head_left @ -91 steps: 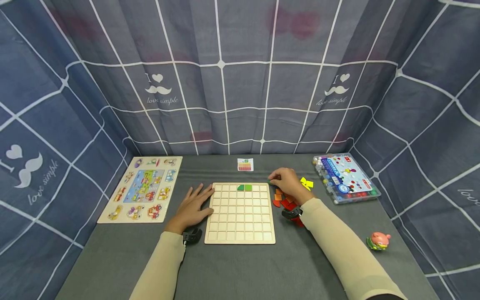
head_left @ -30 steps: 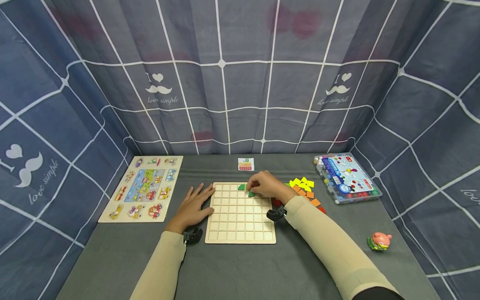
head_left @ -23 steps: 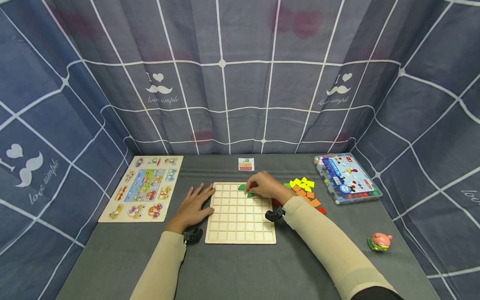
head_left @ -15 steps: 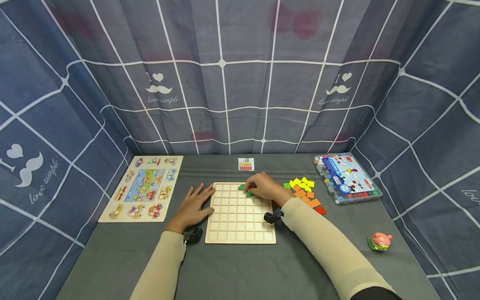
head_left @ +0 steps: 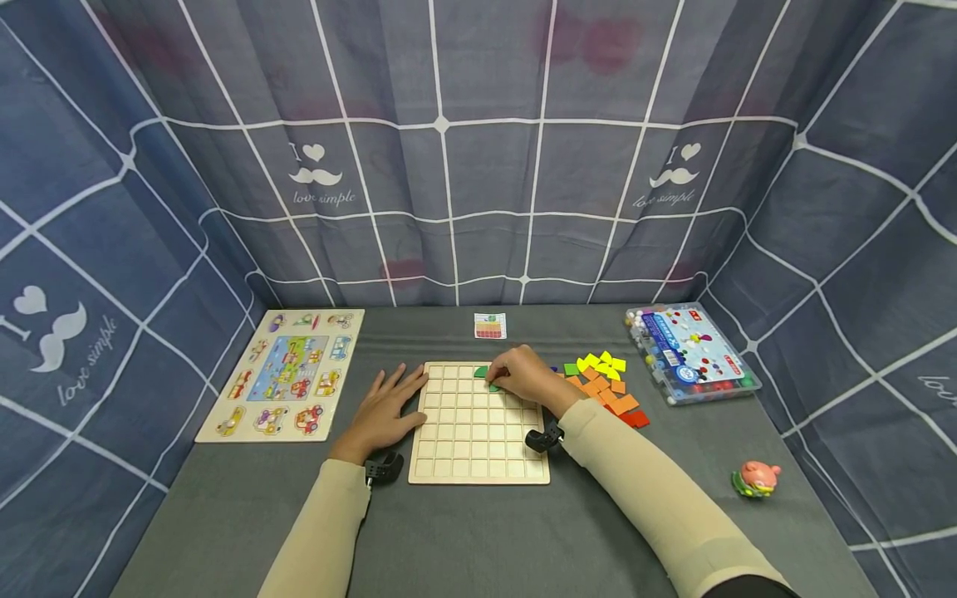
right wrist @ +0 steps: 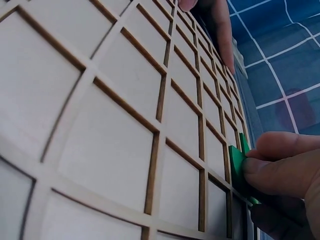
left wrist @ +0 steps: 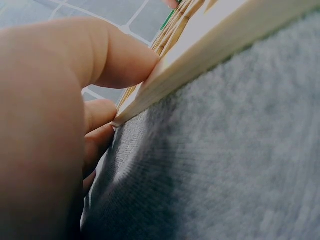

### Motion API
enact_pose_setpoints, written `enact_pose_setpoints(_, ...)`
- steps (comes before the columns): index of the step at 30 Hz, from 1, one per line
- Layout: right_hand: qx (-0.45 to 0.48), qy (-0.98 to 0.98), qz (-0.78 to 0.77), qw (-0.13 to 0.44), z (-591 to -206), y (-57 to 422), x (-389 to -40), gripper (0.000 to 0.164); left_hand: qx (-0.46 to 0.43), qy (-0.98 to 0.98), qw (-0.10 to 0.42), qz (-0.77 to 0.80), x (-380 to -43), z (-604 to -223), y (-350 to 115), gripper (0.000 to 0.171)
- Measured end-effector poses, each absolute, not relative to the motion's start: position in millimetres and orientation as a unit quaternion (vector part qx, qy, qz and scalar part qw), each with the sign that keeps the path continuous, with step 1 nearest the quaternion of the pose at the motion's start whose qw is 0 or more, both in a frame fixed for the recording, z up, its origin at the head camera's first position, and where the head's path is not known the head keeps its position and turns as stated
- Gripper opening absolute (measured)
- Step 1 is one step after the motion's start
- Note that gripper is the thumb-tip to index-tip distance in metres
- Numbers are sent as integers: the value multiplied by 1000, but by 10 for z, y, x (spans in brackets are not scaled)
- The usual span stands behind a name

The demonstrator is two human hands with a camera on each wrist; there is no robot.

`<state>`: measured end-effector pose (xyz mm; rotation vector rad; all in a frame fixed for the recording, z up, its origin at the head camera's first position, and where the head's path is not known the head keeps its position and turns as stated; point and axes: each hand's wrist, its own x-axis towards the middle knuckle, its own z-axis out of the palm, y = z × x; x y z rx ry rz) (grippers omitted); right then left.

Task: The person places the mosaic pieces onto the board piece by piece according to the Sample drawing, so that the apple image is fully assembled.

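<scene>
Plainly, right wrist view, pinched green piece (right wrist: 237, 169), seemingly partly covered from head.

Blue-grey cloth curtain with white grid lines (head_left: 486, 166): white print "I", heart, moustache, "love simple", legible beyond the right grip (head_left: 521, 370), once to its left, once to its right; repeated, tilted, far left of it; cut-off "love" far right. Flat clear plastic box (head_left: 710, 398), right of the grip: blue-and-white label (head_left: 691, 345), wording too small to read.
</scene>
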<state>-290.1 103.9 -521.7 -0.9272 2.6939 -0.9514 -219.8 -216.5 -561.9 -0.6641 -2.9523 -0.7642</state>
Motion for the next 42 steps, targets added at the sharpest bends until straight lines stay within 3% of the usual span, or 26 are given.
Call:
enact_pose_setpoints(23,-283,889,-356,58,-5285,1027,-2841,16,-214,-946,11,-244,-2210,-5627,-2169,75)
enact_pose_setpoints(42,-245,882,-402,-15,-5263,1291,-2898,18,-214,-946,9,-243,-2193,-5611,-2157,75)
